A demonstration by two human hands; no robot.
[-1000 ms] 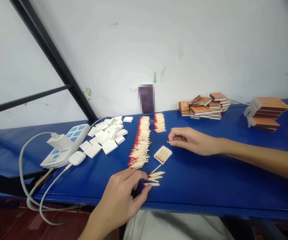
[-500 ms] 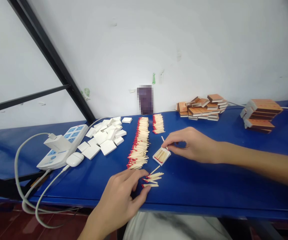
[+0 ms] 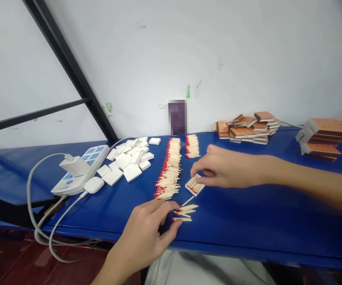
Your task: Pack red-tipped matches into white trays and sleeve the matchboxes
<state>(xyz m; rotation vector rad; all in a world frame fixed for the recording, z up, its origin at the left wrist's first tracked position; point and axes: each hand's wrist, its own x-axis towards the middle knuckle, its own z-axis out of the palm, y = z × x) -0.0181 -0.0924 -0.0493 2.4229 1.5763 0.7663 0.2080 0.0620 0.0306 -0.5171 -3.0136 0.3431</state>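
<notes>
My left hand point(image 3: 148, 223) rests at the table's front with thumb and fingers apart, around the head ends of several loose matches point(image 3: 190, 209). Its fingertips are at the red heads. My right hand point(image 3: 215, 166) is closed in a pinch over the far right side of a small white matchbox tray point(image 3: 201, 189). Matches lie inside that tray, partly covered by the fingers; whatever is between the fingertips is hidden. Left of the tray runs a long row of red-headed matches point(image 3: 172, 162). A shorter row of matches point(image 3: 192, 146) lies behind the tray.
White tray-like pieces point(image 3: 132, 172) are heaped at left, beside a power strip point(image 3: 95, 154) with cables and a white mouse-like object point(image 3: 94, 185). Orange matchbox sleeves point(image 3: 242, 132) are piled at the back right, with stacked boxes point(image 3: 327, 130) farther right. A pixelated dark object point(image 3: 177, 117) stands against the wall.
My right hand has moved down onto the tray; the match seen in its pinch is now hidden. My left hand keeps its place by the loose matches. The view has shifted slightly.
</notes>
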